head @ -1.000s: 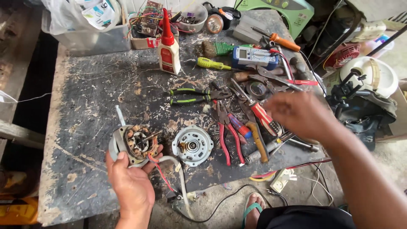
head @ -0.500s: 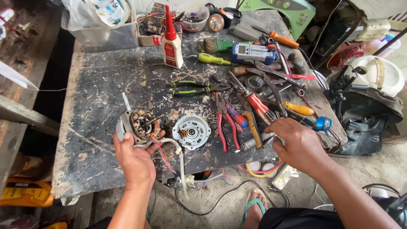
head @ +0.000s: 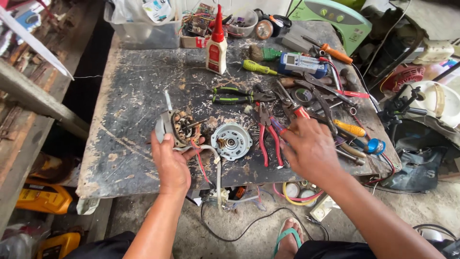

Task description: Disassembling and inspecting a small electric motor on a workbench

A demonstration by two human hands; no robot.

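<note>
My left hand grips a small electric motor with copper windings, resting on the worn dark workbench. Red and white wires run from the motor over the front edge. A round grey motor end cover lies just right of it. My right hand hovers over the pile of hand tools, fingers bent down at red-handled pliers; whether it holds anything is hidden.
Green-handled pliers, a glue bottle with red nozzle, a multimeter, screwdrivers and a blue tape roll crowd the bench's right half. A plastic bin stands at the back left. My sandalled foot is below.
My right hand has swung left from the bench's right edge to the red-handled pliers. The left hand keeps hold of the motor.
</note>
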